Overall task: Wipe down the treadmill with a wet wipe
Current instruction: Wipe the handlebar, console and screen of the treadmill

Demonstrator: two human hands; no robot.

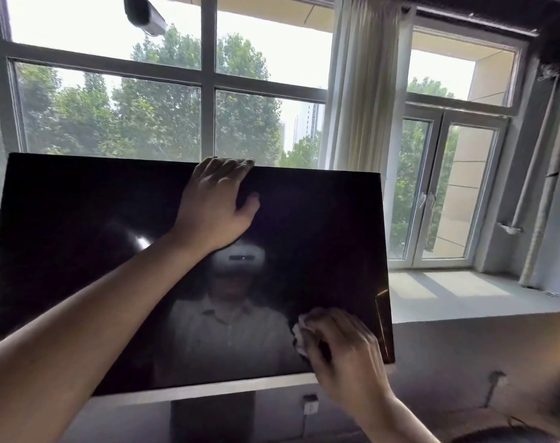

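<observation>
black, glossy glass fills the middle of the view: the treadmill's large display screen (pixel 90 251), tilted back on a pale lower edge and a dark post, in front of a tall window (pixel 163 100) with green trees outside. the belt and rails of the treadmill are not in view.

the left hand (pixel 216 203) reaches up from the lower left and rests over the screen's top edge, fingers hooked over the rim, thumb spread on the glass, steadying the panel. the right hand (pixel 342 343) is at the lower right corner of the screen, its grip bunched around a crumpled white wet wipe (pixel 299 334), which it pinches and presses against the glass. the hand is slightly blurred, so the exact finger placement is hard to tell.

likely risks from here:
- pressing too hard near the corner could flex or mark the panel, or swing it on its post if the left hand loosens.
- the left palm and thumb lie bare on the glass and will probably leave fresh smears on that patch.
- the wipe is wadded small, so little of it meets the glass; streaks and missed bands seem likely, especially along the right edge.
- an overly wet wipe could let liquid run down to the bottom seam.
</observation>
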